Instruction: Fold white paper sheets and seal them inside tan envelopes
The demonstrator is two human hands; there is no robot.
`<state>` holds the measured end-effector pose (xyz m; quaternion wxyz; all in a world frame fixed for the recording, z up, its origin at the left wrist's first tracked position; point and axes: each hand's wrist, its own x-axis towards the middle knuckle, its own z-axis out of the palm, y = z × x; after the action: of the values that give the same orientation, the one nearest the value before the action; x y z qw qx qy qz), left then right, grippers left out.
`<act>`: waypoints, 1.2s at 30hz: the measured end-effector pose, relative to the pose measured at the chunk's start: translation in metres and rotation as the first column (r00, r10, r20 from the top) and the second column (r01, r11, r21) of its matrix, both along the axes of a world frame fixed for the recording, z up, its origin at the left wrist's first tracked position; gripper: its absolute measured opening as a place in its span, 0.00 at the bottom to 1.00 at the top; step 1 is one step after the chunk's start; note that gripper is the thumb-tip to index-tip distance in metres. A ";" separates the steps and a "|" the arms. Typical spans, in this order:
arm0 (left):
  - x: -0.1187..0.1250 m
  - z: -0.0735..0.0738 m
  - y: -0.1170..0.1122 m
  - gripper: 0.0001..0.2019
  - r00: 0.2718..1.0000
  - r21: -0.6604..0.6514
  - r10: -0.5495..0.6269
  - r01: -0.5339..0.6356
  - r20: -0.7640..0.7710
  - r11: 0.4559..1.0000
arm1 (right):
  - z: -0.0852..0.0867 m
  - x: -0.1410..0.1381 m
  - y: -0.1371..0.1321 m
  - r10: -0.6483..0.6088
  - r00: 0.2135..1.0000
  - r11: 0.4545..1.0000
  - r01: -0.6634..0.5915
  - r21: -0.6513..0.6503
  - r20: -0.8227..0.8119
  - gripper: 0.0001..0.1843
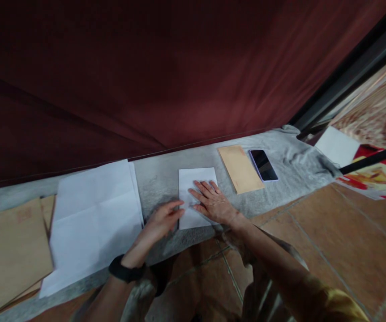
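Note:
A folded sheet of white paper (188, 179) lies on the grey cloth in front of me. My right hand (213, 203) rests flat on it, palm down with the fingers spread, pressing on its right half. At the paper's left edge is my left hand (164, 218), slightly blurred, its thumb and fingers apart and the tips touching or just over the edge. A dark band sits on the left wrist. Just right of the folded paper lies a brown envelope (241, 169), with a phone (263, 164) beside it, dark screen up.
Larger white sheets (95, 214) with a crease lie left of my hands. Further left are several big brown envelopes (11, 250), overlapping. The grey cloth (159, 172) covers a narrow bench against a dark red curtain (179, 80). A black frame bar (347, 76) stands at right, above tiled floor (340, 232).

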<state>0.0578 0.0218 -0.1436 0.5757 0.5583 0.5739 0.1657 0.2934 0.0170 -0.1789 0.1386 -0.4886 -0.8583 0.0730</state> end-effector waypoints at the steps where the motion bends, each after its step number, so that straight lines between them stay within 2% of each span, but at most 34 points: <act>1: 0.001 -0.001 0.004 0.21 0.997 0.145 0.071 -0.065 -0.038 0.987 | 0.000 0.000 0.000 0.000 1.000 1.000 0.000 -0.003 0.004 0.32; 3: 0.011 -0.002 0.012 0.18 0.977 0.454 0.188 -0.123 -0.102 0.883 | 0.001 -0.001 0.000 -0.001 1.000 1.000 0.001 -0.006 0.008 0.32; 4: 0.019 -0.003 0.014 0.19 0.968 0.581 0.206 -0.087 -0.141 0.809 | 0.001 -0.001 0.000 -0.001 1.000 1.000 0.001 -0.007 0.011 0.32; 6: 0.039 -0.008 0.018 0.23 0.960 0.729 0.129 0.099 -0.250 0.677 | 0.000 -0.001 0.000 0.000 1.000 1.000 0.000 -0.008 0.018 0.32; 7: 0.049 -0.011 0.019 0.25 0.939 0.744 0.084 0.207 -0.334 0.636 | -0.001 -0.001 0.000 0.002 1.000 1.000 -0.002 -0.008 0.022 0.32; 8: 0.057 -0.015 0.021 0.27 0.907 0.728 0.055 0.298 -0.418 0.618 | -0.002 -0.001 0.000 0.003 1.000 1.000 -0.003 -0.006 0.025 0.32; 11: 0.073 -0.027 0.025 0.30 0.812 0.653 0.033 0.444 -0.583 0.614 | -0.004 -0.001 0.000 0.002 1.000 1.000 -0.002 0.006 0.027 0.32; 15: 0.073 -0.035 0.031 0.31 0.763 0.636 0.088 0.462 -0.640 0.618 | -0.005 -0.002 0.000 -0.009 1.000 1.000 0.009 0.017 0.020 0.31; 18: 0.069 -0.039 0.033 0.32 0.744 0.649 0.146 0.448 -0.652 0.615 | -0.005 0.001 0.000 -0.053 0.999 0.998 0.053 0.025 0.003 0.32; 24: 0.063 -0.043 0.031 0.35 0.732 0.698 0.244 0.411 -0.636 0.587 | -0.008 0.015 0.003 -0.217 0.976 0.976 0.218 0.027 -0.020 0.35; 36: 0.038 -0.038 0.013 0.32 0.714 0.695 0.268 0.408 -0.647 0.592 | -0.009 0.031 0.001 -0.252 0.967 0.968 0.252 0.011 -0.035 0.35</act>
<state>0.0955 0.0349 -0.1814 0.0064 0.7976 0.5823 0.1572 0.3248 0.0176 -0.1878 0.1648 -0.5914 -0.7874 0.0563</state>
